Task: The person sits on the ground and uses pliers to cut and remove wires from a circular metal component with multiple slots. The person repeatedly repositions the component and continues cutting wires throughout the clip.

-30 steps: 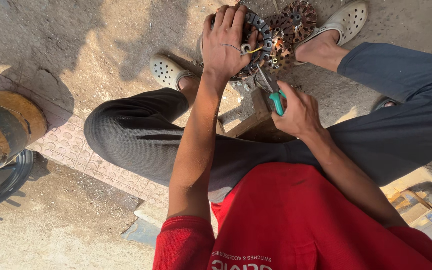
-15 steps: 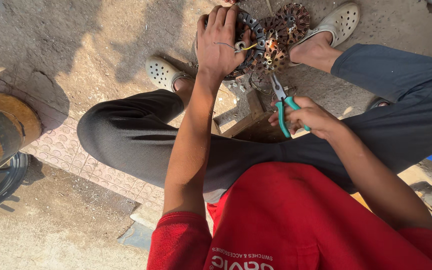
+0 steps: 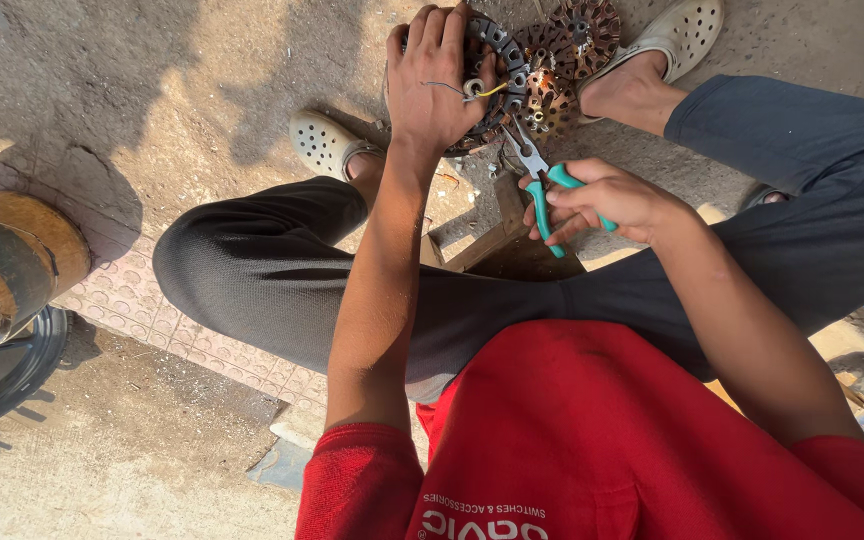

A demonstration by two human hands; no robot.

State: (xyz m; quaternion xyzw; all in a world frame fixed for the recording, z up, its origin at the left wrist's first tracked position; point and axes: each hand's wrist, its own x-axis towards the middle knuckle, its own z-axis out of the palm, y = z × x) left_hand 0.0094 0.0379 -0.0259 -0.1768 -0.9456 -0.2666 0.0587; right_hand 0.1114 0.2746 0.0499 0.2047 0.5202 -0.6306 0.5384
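Note:
My left hand (image 3: 432,85) grips the rim of a round dark motor stator (image 3: 500,62) with copper windings, held upright on the ground between my feet. A thin yellow wire (image 3: 487,92) loops out from it by my thumb. My right hand (image 3: 602,200) holds green-handled pliers (image 3: 540,185); their metal jaws are slightly apart and point at the stator's lower edge, just short of it. A second rusty slotted disc (image 3: 577,45) lies behind the stator.
I sit in a red shirt and dark trousers, light perforated clogs (image 3: 324,142) on both feet. A wooden block (image 3: 497,240) lies under my knees. A rusty cylinder (image 3: 2,270) and a dark ring (image 3: 7,375) stand at the left on patterned paving.
My right hand has drawn the pliers back from the stator toward my lap and turned them. My left hand has kept its grip on the stator.

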